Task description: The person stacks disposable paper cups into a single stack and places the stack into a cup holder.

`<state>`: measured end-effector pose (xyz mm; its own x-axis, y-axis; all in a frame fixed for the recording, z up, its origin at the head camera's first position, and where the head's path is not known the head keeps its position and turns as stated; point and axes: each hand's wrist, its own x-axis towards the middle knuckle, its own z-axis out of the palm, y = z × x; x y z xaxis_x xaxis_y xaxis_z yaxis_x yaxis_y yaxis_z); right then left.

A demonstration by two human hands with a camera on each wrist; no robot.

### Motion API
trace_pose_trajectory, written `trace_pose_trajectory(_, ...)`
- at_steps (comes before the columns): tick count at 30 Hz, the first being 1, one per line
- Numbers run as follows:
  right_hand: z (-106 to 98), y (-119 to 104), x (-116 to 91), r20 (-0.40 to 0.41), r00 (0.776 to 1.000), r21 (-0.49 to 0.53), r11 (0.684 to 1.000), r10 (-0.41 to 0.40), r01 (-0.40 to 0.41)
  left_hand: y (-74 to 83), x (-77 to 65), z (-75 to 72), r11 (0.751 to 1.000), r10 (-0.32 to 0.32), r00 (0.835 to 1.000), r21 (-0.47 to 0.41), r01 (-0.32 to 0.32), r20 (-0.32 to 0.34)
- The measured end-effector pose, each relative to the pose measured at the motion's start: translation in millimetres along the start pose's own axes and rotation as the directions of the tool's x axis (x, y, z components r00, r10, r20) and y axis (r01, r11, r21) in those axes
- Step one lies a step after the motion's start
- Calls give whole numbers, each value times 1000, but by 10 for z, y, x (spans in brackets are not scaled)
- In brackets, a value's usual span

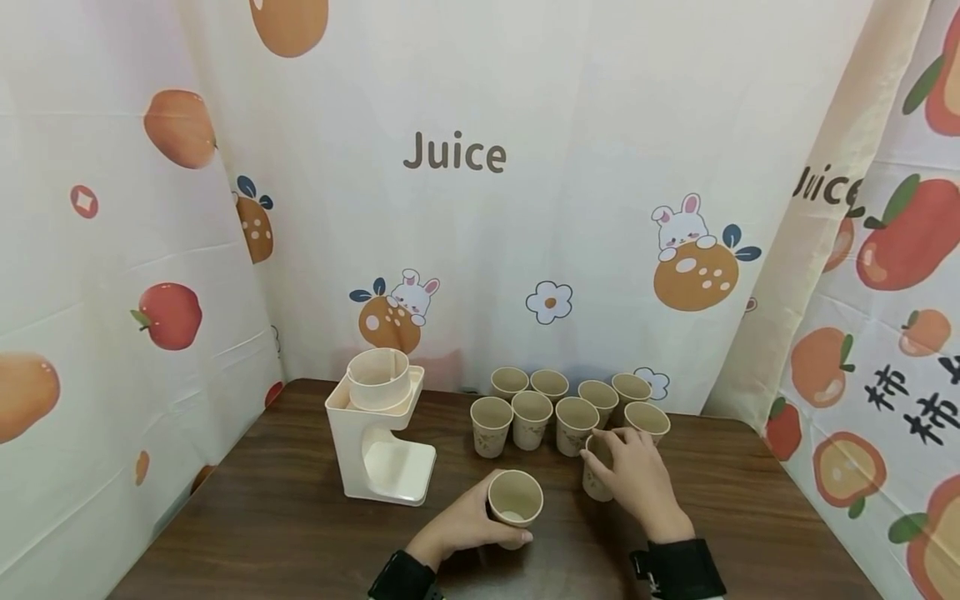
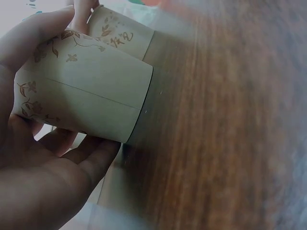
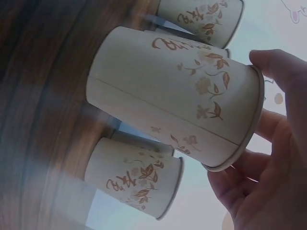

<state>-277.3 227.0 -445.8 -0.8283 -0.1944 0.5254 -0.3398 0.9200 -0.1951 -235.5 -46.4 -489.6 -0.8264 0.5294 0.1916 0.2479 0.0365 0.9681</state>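
Observation:
My left hand (image 1: 476, 517) grips a beige paper cup (image 2: 86, 91) round its side, thumb on one side and fingers on the other. Its open mouth faces up in the head view, and brown floral print shows in the left wrist view. To the right, my right hand (image 1: 637, 475) holds a second paper cup (image 3: 172, 96) near its rim between thumb and fingers. That cup stands upright, partly covered by the hand in the head view. Several more paper cups (image 1: 491, 425) stand grouped behind both hands, one (image 1: 647, 419) just beyond the right hand.
A white machine (image 1: 348, 450) with a round open container on top and a flat base plate (image 1: 405, 471) stands on the left of the brown wooden table (image 1: 300, 542). Behind and at both sides hangs a white curtain (image 1: 480, 225) printed with fruit.

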Motion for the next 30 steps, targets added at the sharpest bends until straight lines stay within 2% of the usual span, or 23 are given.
trace_pose_trajectory(4,-21,-46,11,13,1000,-5,1000,8,-8,4,8,-2,1000,7,1000,0,-7,-1)
trace_pose_trajectory(17,-128,-235,-6,129,991,0,1000,20,-20,-36,11,-4,1000,-3,1000,-6,3,4)
trace_pose_trajectory(24,-154,-290,-41,200,980,57,998,1,-13,-36,-12,-9,1000,-24,1000,-6,24,0)
trace_pose_trajectory(30,-157,-291,-66,204,979,103,995,-14,-7,-31,-8,-10,1000,-25,1000,-10,25,2)
